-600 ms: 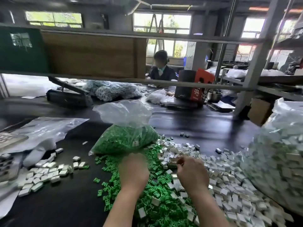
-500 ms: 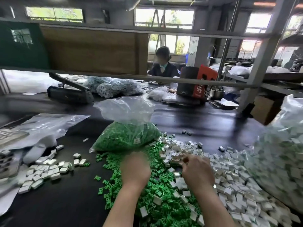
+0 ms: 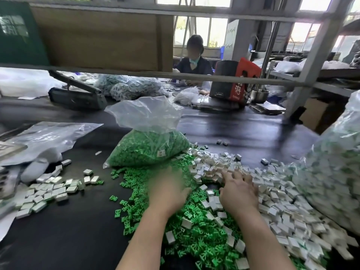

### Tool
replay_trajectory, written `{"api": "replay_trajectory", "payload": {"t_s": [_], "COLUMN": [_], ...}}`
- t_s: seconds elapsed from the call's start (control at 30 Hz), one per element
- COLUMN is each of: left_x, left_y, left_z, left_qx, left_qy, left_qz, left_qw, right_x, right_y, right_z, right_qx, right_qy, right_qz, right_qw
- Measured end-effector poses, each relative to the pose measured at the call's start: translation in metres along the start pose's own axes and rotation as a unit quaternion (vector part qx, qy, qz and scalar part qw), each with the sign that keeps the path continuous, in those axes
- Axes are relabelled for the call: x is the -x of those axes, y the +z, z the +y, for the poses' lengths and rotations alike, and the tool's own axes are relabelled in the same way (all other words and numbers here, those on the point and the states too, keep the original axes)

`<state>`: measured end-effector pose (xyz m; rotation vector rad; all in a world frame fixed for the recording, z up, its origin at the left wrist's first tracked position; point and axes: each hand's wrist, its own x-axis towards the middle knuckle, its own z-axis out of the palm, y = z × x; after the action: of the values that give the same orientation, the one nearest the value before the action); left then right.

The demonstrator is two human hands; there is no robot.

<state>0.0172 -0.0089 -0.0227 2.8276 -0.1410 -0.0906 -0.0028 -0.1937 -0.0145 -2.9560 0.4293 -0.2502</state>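
Left hand (image 3: 168,189): palm down over the loose green pieces (image 3: 196,227), forearm coming in from the lower edge; thumb stands out to the right, other fingers too blurred to tell whether they are spread or pinch a piece. Right hand (image 3: 239,192): palm down, fingers (image 3: 228,178) spread and fairly straight, tips touching the near edge of the loose white pieces (image 3: 282,203), nothing visibly gripped. Green pieces: small, heaped on the black table (image 3: 58,236) under and in front of both hands, lying every way with no common axis. White pieces: small rectangular blocks, spilled to the right of the green heap and mixed into it at the border, long sides pointing in all directions. Clear bag (image 3: 148,149): just beyond the left hand, lying broad side left to right, crumpled mouth up and open, filled with green pieces. Large bag (image 3: 335,172): far right, full of white pieces. Small batch of white blocks (image 3: 48,191): left, apart from the heaps.
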Motion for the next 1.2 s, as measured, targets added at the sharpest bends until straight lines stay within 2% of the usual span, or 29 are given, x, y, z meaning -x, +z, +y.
{"api": "replay_trajectory", "payload": {"t_s": [0.17,0.33,0.57,0.93,1.2], "left_x": [-0.0023,-0.0019,-0.003,-0.0018,-0.0003], "left_y": [0.005,0.0079,0.008,0.003,0.0017], "left_z": [0.0059,0.0041,0.002,0.0008,0.0012], "left_qx": [-0.003,0.027,0.069,0.119,0.12], "left_qy": [0.03,0.048,0.08,0.114,0.113], "left_qz": [-0.001,0.03,0.073,0.091,0.088], "left_qw": [1.0,0.998,0.992,0.982,0.982], "right_x": [-0.0021,-0.0002,-0.0029,-0.0057,-0.0052], "right_y": [-0.0008,-0.0026,-0.0035,-0.0077,-0.0089], "right_z": [-0.0012,-0.0049,-0.0068,-0.0023,-0.0002], "right_qx": [-0.011,-0.01,-0.003,0.001,-0.041], "right_qy": [-0.003,0.016,0.015,0.036,0.019], "right_qz": [0.013,-0.022,-0.001,-0.009,0.062], "right_qw": [1.0,1.0,1.0,0.999,0.997]}}
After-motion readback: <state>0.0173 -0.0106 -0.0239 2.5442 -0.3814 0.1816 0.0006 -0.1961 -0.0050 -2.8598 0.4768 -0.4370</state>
